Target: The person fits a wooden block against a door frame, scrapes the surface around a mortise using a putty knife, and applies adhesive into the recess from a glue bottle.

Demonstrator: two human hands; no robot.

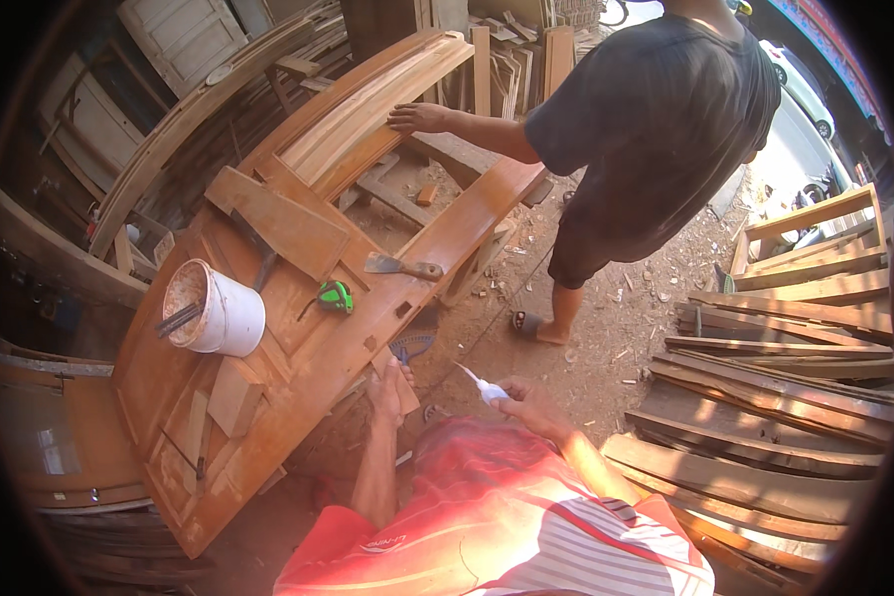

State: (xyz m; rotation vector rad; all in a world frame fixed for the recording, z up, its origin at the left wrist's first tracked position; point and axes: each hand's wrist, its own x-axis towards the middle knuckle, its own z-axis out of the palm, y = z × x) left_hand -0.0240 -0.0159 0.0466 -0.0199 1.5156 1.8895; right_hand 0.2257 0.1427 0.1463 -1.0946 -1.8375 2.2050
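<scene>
In my left hand (pixel 387 397) is a small flat piece of wood (pixel 403 389), held upright by the edge of a brown panelled door (pixel 318 377). My right hand (pixel 531 405) grips a white squeeze bottle (pixel 490 390), its thin nozzle pointing up and left toward the wood piece, apart from it. Just beyond my left hand is a blue curved thing (pixel 411 347) that I cannot make out. On the door lie a putty knife (pixel 404 266), a green tape measure (pixel 335 296) and a loose board (pixel 278 222). A white bucket (pixel 236 316) with sticks in it stands there too.
Another person (pixel 656 129) stands across the door at the right, one hand (pixel 419 117) on its far part. Stacked timber (pixel 765 437) fills the right side. Wood chips litter the floor (pixel 606 348). Wood blocks (pixel 236 395) lie on the door's near end.
</scene>
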